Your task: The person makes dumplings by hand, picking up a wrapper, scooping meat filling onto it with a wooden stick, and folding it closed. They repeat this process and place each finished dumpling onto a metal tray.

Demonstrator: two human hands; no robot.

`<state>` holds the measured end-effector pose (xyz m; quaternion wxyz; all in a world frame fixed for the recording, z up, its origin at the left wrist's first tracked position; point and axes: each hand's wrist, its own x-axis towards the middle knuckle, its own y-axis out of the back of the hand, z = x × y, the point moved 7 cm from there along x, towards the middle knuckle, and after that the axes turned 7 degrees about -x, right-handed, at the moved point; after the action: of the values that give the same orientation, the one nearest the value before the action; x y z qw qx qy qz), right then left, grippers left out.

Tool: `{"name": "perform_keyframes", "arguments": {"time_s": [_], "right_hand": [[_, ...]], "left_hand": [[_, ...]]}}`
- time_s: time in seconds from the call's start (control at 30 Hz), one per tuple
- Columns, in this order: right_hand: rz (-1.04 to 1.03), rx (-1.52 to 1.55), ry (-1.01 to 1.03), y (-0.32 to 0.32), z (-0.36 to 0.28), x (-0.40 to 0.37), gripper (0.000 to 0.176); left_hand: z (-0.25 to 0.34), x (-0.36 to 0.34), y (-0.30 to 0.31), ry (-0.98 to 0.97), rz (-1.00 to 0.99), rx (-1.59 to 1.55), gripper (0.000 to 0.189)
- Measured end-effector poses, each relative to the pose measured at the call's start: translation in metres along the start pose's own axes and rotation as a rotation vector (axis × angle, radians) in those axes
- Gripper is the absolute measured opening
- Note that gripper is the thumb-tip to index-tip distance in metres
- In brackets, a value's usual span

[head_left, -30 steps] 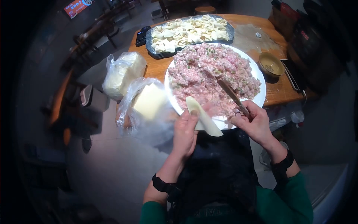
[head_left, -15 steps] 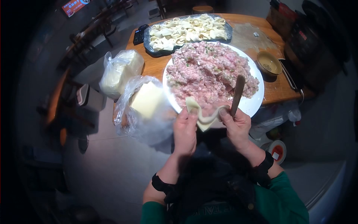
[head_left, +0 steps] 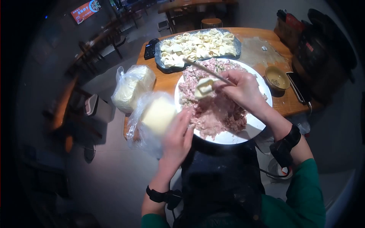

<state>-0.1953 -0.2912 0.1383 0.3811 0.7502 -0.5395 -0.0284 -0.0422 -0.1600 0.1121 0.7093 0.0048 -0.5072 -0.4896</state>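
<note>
My right hand [head_left: 245, 91] is raised over the meat filling [head_left: 216, 117]. Pinched in its fingers are a folded wonton [head_left: 204, 88] and a thin flat stick [head_left: 207, 69], which points up to the left. The pink filling, flecked with green, is heaped on a large white plate [head_left: 253, 131]. My left hand [head_left: 178, 135], somewhat blurred, hovers between the plate and a stack of pale wrappers [head_left: 157, 114] in an open plastic bag. Its fingers are stretched out, with nothing visible in them. Behind the plate, folded wontons [head_left: 197, 45] cover a dark tray [head_left: 167, 70].
A second bagged stack of wrappers [head_left: 133, 87] stands at the table's left edge. On the right are a small bowl [head_left: 276, 78], a phone [head_left: 298, 88] with a cable and a dark appliance [head_left: 317, 53]. A calculator [head_left: 150, 49] lies left of the tray.
The wrapper held between both hands is now a folded wonton in my right hand, which has moved up over the filling. My left hand has let go and moved left towards the wrappers.
</note>
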Motion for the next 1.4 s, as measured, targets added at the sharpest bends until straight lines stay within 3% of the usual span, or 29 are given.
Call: {"name": "perform_keyframes", "arguments": {"time_s": [0.13, 0.2, 0.27, 0.4, 0.57, 0.73, 0.9, 0.97, 1.0, 1.07, 1.1, 1.2, 1.27, 1.3, 1.33, 1.4], "right_hand": [[0.297, 0.43, -0.028, 0.035, 0.002, 0.034, 0.049], [0.252, 0.29, -0.064, 0.03, 0.011, 0.021, 0.047], [0.104, 0.307, -0.001, 0.01, 0.002, -0.01, 0.041], [-0.123, 0.328, -0.129, -0.016, 0.015, -0.072, 0.035], [-0.165, 0.216, -0.131, -0.009, 0.024, -0.103, 0.029], [-0.144, 0.212, -0.152, -0.004, 0.034, -0.117, 0.027], [-0.258, 0.298, -0.183, -0.011, 0.027, -0.125, 0.028], [-0.264, 0.261, -0.154, -0.008, 0.028, -0.128, 0.027], [-0.275, 0.22, -0.124, -0.007, 0.028, -0.13, 0.027], [-0.26, 0.19, -0.094, -0.004, 0.032, -0.133, 0.026], [-0.253, 0.161, -0.057, -0.003, 0.033, -0.134, 0.025], [-0.239, 0.162, -0.083, -0.004, 0.043, -0.138, 0.027], [-0.233, 0.162, -0.087, -0.005, 0.042, -0.138, 0.027], [-0.226, 0.16, -0.09, -0.005, 0.042, -0.138, 0.028], [-0.222, 0.158, -0.1, -0.005, 0.041, -0.138, 0.028], [-0.25, 0.117, -0.09, 0.001, 0.038, -0.139, 0.026]], "left_hand": [[-0.056, -0.006, 0.041, 0.025, 0.026, 0.21, 0.022], [-0.086, -0.012, 0.049, 0.265, -0.16, 0.352, 0.015], [-0.09, -0.009, 0.054, 0.273, -0.166, 0.399, 0.008], [-0.094, -0.007, 0.044, 0.178, -0.278, 0.415, 0.006], [-0.095, 0.0, 0.028, 0.048, -0.31, 0.447, 0.006], [-0.104, -0.002, 0.016, 0.034, -0.305, 0.522, 0.004], [-0.106, 0.003, 0.017, 0.078, -0.316, 0.541, 0.004], [-0.129, 0.004, 0.034, 0.362, -0.213, 0.346, 0.009], [-0.138, 0.004, 0.038, 0.357, -0.22, 0.342, 0.009], [-0.182, -0.008, 0.068, 0.711, 0.095, 0.031, 0.011], [-0.184, -0.007, 0.079, 0.711, 0.09, 0.03, 0.011], [-0.179, -0.009, 0.097, 0.815, 0.346, -1.007, 0.008], [-0.181, -0.01, 0.111, 0.81, 0.53, -1.183, 0.009], [-0.178, -0.011, 0.113, 0.836, 0.551, -1.314, 0.013], [-0.173, -0.01, 0.115, 0.732, 0.599, -1.447, 0.023], [-0.147, -0.013, 0.104, 0.684, 0.463, -1.798, 0.033]]}}
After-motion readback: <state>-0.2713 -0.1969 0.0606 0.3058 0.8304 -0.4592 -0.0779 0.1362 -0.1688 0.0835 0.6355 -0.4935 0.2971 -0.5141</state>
